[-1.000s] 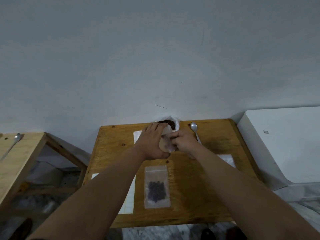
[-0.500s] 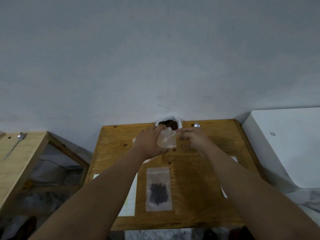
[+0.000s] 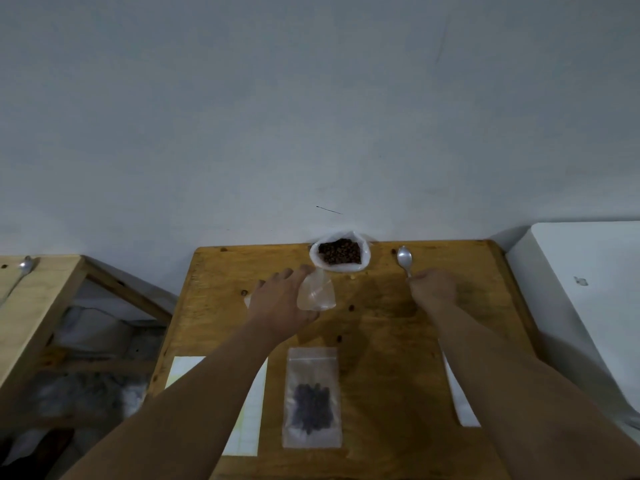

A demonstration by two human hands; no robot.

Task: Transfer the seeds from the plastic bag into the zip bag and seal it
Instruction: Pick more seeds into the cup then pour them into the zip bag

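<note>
A white plastic bag [image 3: 341, 268] full of brown seeds stands open at the table's far edge. My left hand [image 3: 280, 303] holds a small empty clear zip bag [image 3: 317, 294] just in front of the plastic bag, its mouth toward the seeds. My right hand [image 3: 433, 289] closes its fingers on the handle of a metal spoon [image 3: 403, 258] that lies to the right of the plastic bag. A second zip bag [image 3: 311, 398] with dark seeds inside lies flat near the front of the table.
The wooden table [image 3: 388, 341] stands against a grey wall. White paper sheets lie at its front left [image 3: 249, 410] and front right [image 3: 457, 396]. A white box [image 3: 588, 289] stands to the right. A second wooden table [image 3: 34, 289] with a spoon [image 3: 26, 265] is at the left.
My right hand let go of the empty zip bag and moved right to the spoon's handle. My left hand kept the zip bag and lifted it slightly toward the plastic bag.
</note>
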